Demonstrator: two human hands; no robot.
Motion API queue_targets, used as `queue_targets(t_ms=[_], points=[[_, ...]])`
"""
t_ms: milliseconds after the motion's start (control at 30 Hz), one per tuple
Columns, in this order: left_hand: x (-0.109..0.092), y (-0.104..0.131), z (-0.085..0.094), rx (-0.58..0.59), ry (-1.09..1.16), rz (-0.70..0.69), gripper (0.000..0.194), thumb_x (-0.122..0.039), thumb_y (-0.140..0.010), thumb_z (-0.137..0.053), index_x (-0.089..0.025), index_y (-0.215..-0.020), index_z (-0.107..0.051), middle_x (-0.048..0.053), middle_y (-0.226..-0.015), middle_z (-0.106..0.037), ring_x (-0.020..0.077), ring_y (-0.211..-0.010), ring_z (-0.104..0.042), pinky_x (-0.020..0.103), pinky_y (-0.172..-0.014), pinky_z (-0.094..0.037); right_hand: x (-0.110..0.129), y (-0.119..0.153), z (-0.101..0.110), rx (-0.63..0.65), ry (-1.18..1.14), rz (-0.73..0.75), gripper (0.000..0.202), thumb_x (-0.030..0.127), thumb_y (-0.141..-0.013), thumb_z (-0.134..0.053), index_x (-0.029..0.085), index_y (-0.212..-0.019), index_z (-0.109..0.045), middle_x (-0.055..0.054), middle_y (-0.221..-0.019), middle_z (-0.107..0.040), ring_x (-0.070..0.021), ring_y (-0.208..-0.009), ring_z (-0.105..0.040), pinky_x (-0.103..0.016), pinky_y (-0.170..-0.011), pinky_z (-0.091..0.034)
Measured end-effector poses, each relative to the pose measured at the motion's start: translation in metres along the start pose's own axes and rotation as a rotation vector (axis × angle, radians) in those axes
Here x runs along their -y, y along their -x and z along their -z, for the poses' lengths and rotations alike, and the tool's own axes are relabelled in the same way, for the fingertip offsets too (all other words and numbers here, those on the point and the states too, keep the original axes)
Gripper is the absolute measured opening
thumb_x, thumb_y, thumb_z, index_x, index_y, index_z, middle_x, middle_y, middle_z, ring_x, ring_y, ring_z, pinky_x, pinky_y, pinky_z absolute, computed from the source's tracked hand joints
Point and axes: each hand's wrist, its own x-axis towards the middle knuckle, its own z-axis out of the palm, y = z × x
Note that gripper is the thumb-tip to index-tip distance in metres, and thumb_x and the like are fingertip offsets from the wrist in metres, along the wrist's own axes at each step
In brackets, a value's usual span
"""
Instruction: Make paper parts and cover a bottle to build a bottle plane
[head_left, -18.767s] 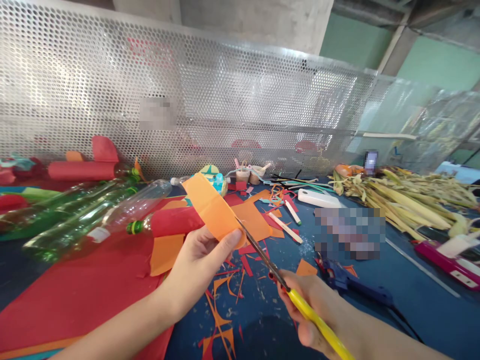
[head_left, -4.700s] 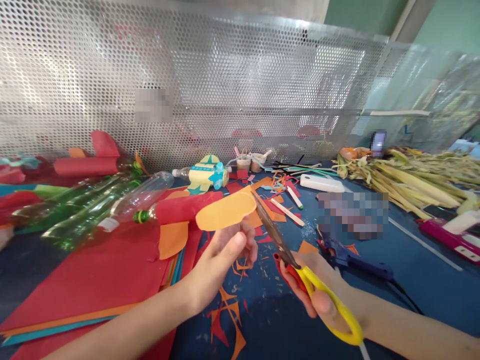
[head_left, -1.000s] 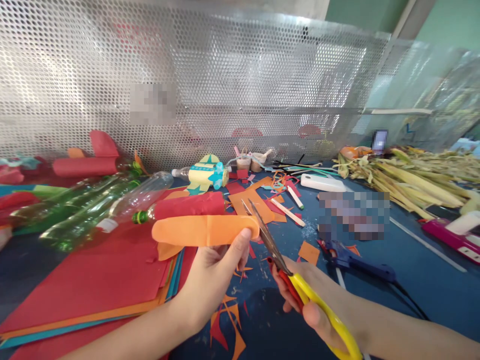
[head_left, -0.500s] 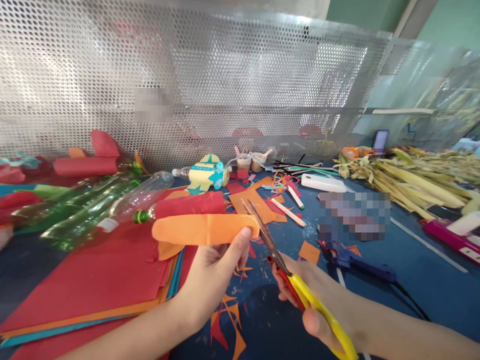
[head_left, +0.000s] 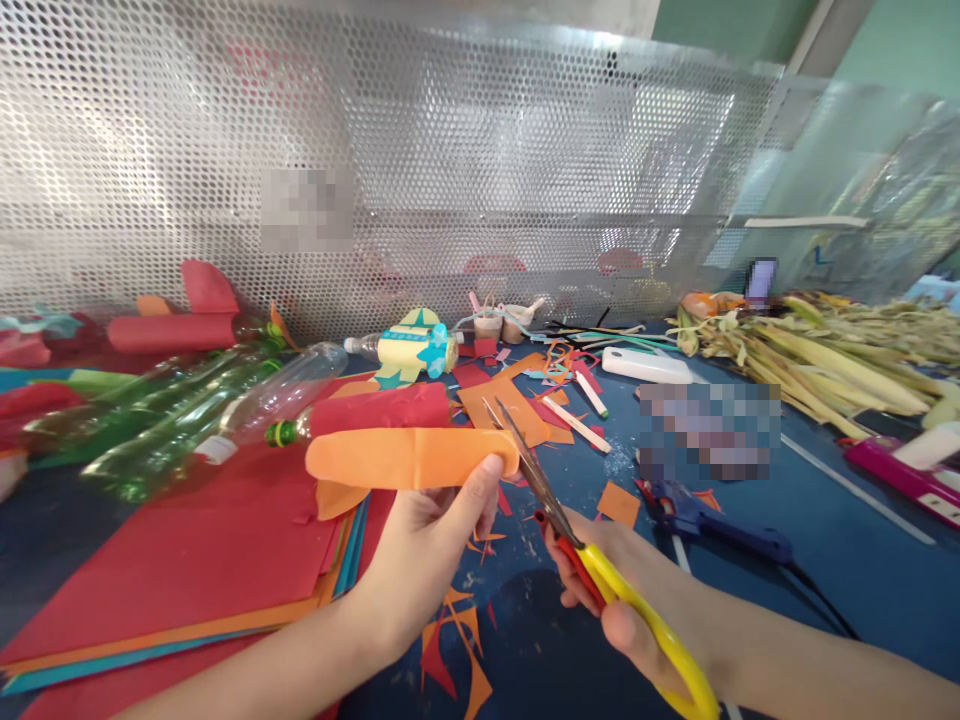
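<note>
An orange paper strip (head_left: 375,459) with rounded ends is pinched near its right end by my left hand (head_left: 442,530), the thumb on top. My right hand (head_left: 630,580) is wrapped round the yellow and red handles of a pair of scissors (head_left: 551,505). The blades are slightly apart and point up and left, right beside the strip's right end. Behind the strip lies a bottle wrapped in red paper (head_left: 382,408) with a green cap. A stack of coloured sheets (head_left: 217,540), red on top, lies under and left of my left forearm.
Green plastic bottles (head_left: 165,430) lie at the left. Farther back is a yellow-wrapped bottle (head_left: 412,350) with blue stars. Orange and red scraps (head_left: 457,640) are scattered over the blue table. At the right are a blue glue gun (head_left: 720,525) and dried husks (head_left: 832,365).
My right thumb and the scissor handles have shifted very slightly. The paper strip and my left hand are almost unmoved.
</note>
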Motion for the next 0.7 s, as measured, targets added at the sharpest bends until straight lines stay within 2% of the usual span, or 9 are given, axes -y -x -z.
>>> queue_targets(t_ms=[300,467,700], points=[[-0.0015,0.0015,-0.0004,-0.005,0.020,0.005,0.032,-0.043,-0.085,-0.055,-0.019,-0.065,-0.055,-0.005,-0.055,-0.044,0.0104,-0.053,-0.042,0.023,-0.053,-0.038,0.0016,-0.0002,0.0003,-0.010,-0.064,-0.026,0.072,0.090,-0.068,-0.023,0.021,-0.082,-0.037,0.006,-0.062,-0.034,-0.0090,-0.049,-0.030,-0.023,-0.046,-0.036],[-0.0003,0.0011,-0.0003,-0.011,0.015,0.002,0.031,-0.044,-0.085,-0.055,-0.019,-0.068,-0.057,-0.004,-0.055,-0.044,0.0113,-0.053,-0.041,0.025,-0.053,-0.038,0.0037,0.0001,0.0021,0.009,-0.054,-0.023,0.075,0.091,-0.066,-0.024,0.020,-0.085,-0.039,0.007,-0.063,-0.034,-0.0095,-0.052,-0.032,-0.024,-0.051,-0.040],[0.0010,0.0001,-0.0006,-0.006,0.049,0.010,0.033,-0.043,-0.085,-0.057,-0.020,-0.062,-0.052,-0.005,-0.055,-0.043,0.0107,-0.053,-0.041,0.024,-0.054,-0.038,0.0020,0.0001,0.0016,0.010,0.008,-0.012,0.080,0.092,-0.066,-0.024,0.018,-0.092,-0.043,0.006,-0.065,-0.037,-0.0101,-0.053,-0.032,-0.027,-0.058,-0.045]])
